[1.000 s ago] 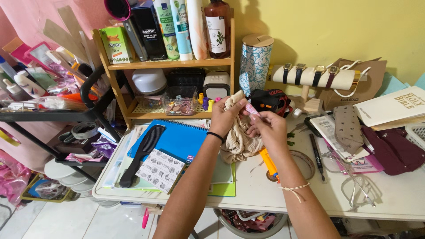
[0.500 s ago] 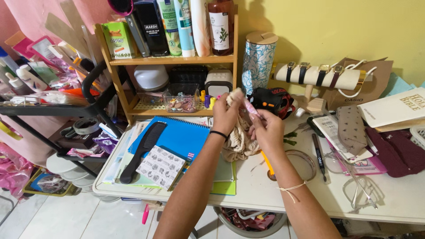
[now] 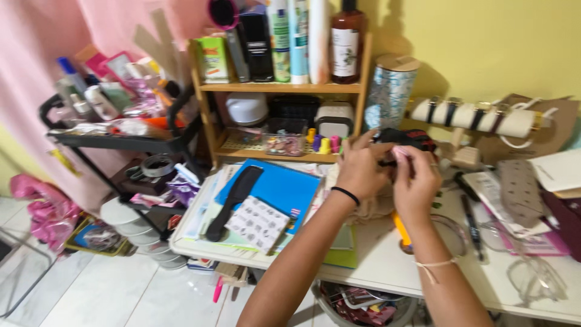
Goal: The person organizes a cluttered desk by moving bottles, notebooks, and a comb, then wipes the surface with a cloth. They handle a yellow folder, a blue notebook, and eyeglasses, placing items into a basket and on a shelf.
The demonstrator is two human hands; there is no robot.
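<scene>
In the head view the picture is a little blurred by motion. The thing in the hands is a small pink piece (image 3: 400,151), pale and rounded; its exact kind I cannot tell. It is held above the back middle part of the bench (image 3: 387,266), close to the foot of the wooden shelf (image 3: 284,88). Under the hands a beige cloth (image 3: 372,209) lies crumpled on the bench, partly hidden by the left wrist. The left hand (image 3: 361,169) is raised with fingers curled and wears a black band on the wrist; what it pinches is not clear. The right hand (image 3: 416,181) is closed around the small pink piece with the fingertips, and a thin string is tied around its wrist. Both forearms come up from the front edge of the bench. Toward the left edge lies a blue notebook (image 3: 275,188), with a black comb (image 3: 233,203) on it and a patterned card (image 3: 257,224) at its front corner. Just beside the right hand lies an orange tool (image 3: 400,229). A black pen (image 3: 472,219) and clear glasses (image 3: 535,280) lie toward the right edge. Behind the hands stand a patterned cylinder box (image 3: 390,91) and a watch roll (image 3: 478,115), and a black bag (image 3: 402,138) is half covered by the fingers.
</scene>
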